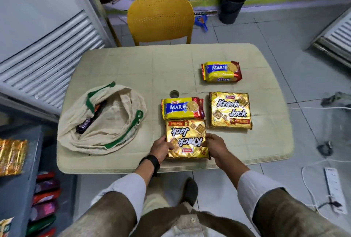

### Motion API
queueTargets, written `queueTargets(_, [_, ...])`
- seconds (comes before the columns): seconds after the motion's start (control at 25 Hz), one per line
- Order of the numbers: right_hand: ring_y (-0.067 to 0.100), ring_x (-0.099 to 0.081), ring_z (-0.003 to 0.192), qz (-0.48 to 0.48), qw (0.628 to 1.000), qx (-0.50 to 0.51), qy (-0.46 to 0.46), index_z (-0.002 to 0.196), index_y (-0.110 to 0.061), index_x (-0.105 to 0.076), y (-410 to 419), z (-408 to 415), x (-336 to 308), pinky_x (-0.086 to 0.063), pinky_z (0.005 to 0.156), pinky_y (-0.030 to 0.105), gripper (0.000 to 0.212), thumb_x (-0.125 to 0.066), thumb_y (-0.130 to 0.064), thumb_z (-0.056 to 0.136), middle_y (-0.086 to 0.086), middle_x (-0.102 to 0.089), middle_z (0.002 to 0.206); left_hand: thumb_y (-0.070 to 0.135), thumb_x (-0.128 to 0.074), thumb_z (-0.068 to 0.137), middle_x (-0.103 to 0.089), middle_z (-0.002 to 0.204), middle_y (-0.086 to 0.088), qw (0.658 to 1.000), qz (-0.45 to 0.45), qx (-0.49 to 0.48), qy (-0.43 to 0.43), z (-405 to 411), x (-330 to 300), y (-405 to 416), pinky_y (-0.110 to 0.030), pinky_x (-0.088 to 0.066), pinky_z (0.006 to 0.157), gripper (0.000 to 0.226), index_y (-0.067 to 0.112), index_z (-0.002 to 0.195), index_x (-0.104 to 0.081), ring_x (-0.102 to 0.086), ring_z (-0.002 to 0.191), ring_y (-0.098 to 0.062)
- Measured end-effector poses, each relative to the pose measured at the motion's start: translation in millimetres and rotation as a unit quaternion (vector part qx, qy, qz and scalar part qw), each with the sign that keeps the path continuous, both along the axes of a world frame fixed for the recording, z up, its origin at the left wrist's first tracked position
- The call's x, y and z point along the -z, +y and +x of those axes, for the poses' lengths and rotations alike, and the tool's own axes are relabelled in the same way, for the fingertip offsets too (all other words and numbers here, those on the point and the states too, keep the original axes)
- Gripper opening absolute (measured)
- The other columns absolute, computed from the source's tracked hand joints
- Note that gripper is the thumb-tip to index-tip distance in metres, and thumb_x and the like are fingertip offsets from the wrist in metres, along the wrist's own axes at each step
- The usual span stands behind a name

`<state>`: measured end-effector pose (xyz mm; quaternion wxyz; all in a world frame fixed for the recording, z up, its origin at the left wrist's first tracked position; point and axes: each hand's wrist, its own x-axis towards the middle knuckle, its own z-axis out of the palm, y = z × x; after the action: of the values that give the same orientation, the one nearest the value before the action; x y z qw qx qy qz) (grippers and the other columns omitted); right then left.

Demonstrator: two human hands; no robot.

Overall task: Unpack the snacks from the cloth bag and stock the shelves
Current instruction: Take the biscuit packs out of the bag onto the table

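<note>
A gold Krack Jack pack (187, 138) lies upside down at the table's near edge. My left hand (161, 147) grips its left side and my right hand (214, 145) grips its right side. A yellow Marie pack (182, 108) touches its far edge. A second Krack Jack pack (230, 110) lies to the right, and another Marie pack (221, 71) sits beyond that. The cream cloth bag (114, 123) with green handles slumps open on the table's left, with dark snack packs (86, 123) showing inside.
The beige plastic table (133, 66) has a yellow chair (160, 18) behind it. A grey shelf (17, 189) with gold and red packs stands at the near left. A dark bin (232, 6) stands by the wall, and a power strip (334, 189) with cables lies on the floor at right.
</note>
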<state>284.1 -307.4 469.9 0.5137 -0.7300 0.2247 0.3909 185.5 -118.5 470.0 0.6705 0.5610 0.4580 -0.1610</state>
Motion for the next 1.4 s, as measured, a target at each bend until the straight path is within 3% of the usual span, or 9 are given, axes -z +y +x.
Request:
queueTargets(0.2, [0.013, -0.069, 0.076, 0.009, 1.000, -0.016, -0.006, 0.087, -0.023, -0.069, 18.7, 30.3, 0.2, -0.050, 0.048, 0.020, 0.034, -0.061, 0.010, 0.085, -0.003, -0.074, 0.092, 0.005, -0.061, 0.066, -0.073, 0.120, -0.014, 0.999, 0.033, 0.030, 0.000, 28.8, 1.4, 21.6, -0.053, -0.050, 0.104, 0.051, 0.010, 0.115, -0.069, -0.064, 0.116, -0.040])
queueTargets(0.48, [0.024, -0.069, 0.096, -0.015, 1.000, -0.013, -0.020, 0.121, -0.011, -0.066, 37.4, 43.5, -1.0, -0.059, 0.083, 0.045, 0.040, -0.063, 0.008, 0.086, -0.002, -0.071, 0.097, -0.007, -0.057, 0.071, -0.074, 0.115, -0.002, 0.999, -0.009, 0.034, -0.026, 44.3, 16.4, 33.1, -0.044, -0.054, 0.098, 0.059, 0.021, 0.121, -0.067, -0.065, 0.117, -0.035])
queueTargets(0.6, [0.029, -0.065, 0.104, -0.101, 0.992, 0.003, -0.069, 0.133, -0.011, -0.064, 54.9, 34.1, -10.5, -0.056, 0.086, 0.044, 0.046, -0.064, -0.003, 0.088, 0.010, -0.070, 0.119, -0.009, -0.057, 0.079, -0.063, 0.137, -0.003, 0.999, -0.008, 0.037, -0.022, 36.6, 14.6, 49.2, -0.041, -0.051, 0.099, 0.061, 0.021, 0.132, -0.062, -0.057, 0.129, -0.032])
queueTargets(0.72, [0.028, -0.062, 0.102, -0.175, 0.959, -0.026, -0.223, 0.130, -0.012, -0.065, 104.6, 22.1, -28.2, -0.042, 0.082, 0.030, 0.044, -0.062, -0.011, 0.086, 0.012, -0.070, 0.126, -0.002, -0.058, 0.089, -0.053, 0.148, -0.006, 0.998, 0.070, -0.001, -0.008, 18.2, 1.8, 100.4, -0.036, -0.045, 0.109, 0.063, 0.014, 0.149, -0.049, -0.049, 0.138, -0.024])
queueTargets(0.96, [0.030, -0.062, 0.121, -0.072, 0.900, -0.304, -0.304, 0.134, -0.012, -0.063, 243.6, -2.4, -39.1, -0.046, 0.099, 0.031, 0.048, -0.066, -0.010, 0.086, 0.011, -0.067, 0.133, 0.002, -0.053, 0.092, -0.070, 0.129, -0.010, 0.965, 0.212, -0.154, 0.010, -43.8, -26.6, 224.2, -0.029, -0.049, 0.097, 0.042, 0.017, 0.129, -0.067, -0.065, 0.116, -0.024])
queueTargets(1.04, [0.030, -0.053, 0.132, -0.080, 0.868, -0.375, -0.316, 0.145, -0.015, -0.050, 284.7, -9.3, -34.7, -0.040, 0.103, 0.027, 0.060, -0.066, -0.018, 0.088, 0.010, -0.053, 0.146, 0.007, -0.058, 0.088, -0.063, 0.133, -0.010, 0.923, 0.359, -0.117, 0.072, -73.3, -27.3, 259.9, -0.035, -0.046, 0.105, 0.047, 0.021, 0.133, -0.063, -0.057, 0.122, -0.030])
queueTargets(1.16, [0.039, -0.027, 0.150, -0.139, 0.845, -0.425, -0.294, 0.161, -0.016, -0.019, 334.2, 2.2, -19.3, -0.031, 0.119, 0.043, 0.096, -0.074, -0.038, 0.086, 0.021, -0.025, 0.163, 0.039, -0.071, 0.086, -0.039, 0.151, -0.011, 0.854, 0.491, 0.007, 0.171, -93.6, -24.3, 301.4, -0.047, -0.034, 0.114, 0.073, 0.027, 0.151, -0.039, -0.035, 0.138, -0.036])
queueTargets(1.28, [0.044, -0.031, 0.145, -0.222, 0.865, -0.406, -0.196, 0.162, -0.024, 0.004, 371.9, 25.8, -2.2, -0.039, 0.111, 0.055, 0.123, -0.080, -0.053, 0.077, 0.021, -0.023, 0.161, 0.058, -0.075, 0.079, -0.021, 0.164, -0.013, 0.907, 0.382, -0.003, 0.176, -90.5, -8.6, 345.5, -0.053, -0.028, 0.119, 0.108, 0.027, 0.161, -0.011, -0.026, 0.148, -0.037])
queueTargets(1.4, [0.045, -0.047, 0.135, -0.213, 0.905, -0.353, -0.107, 0.160, -0.016, -0.008, 397.2, 35.5, 21.4, -0.047, 0.107, 0.050, 0.119, -0.084, -0.049, 0.074, 0.023, -0.039, 0.152, 0.059, -0.073, 0.082, -0.020, 0.166, -0.015, 0.959, 0.236, -0.007, 0.155, -79.1, 19.9, 373.8, -0.047, -0.029, 0.121, 0.113, 0.029, 0.162, 0.002, -0.029, 0.150, -0.037])
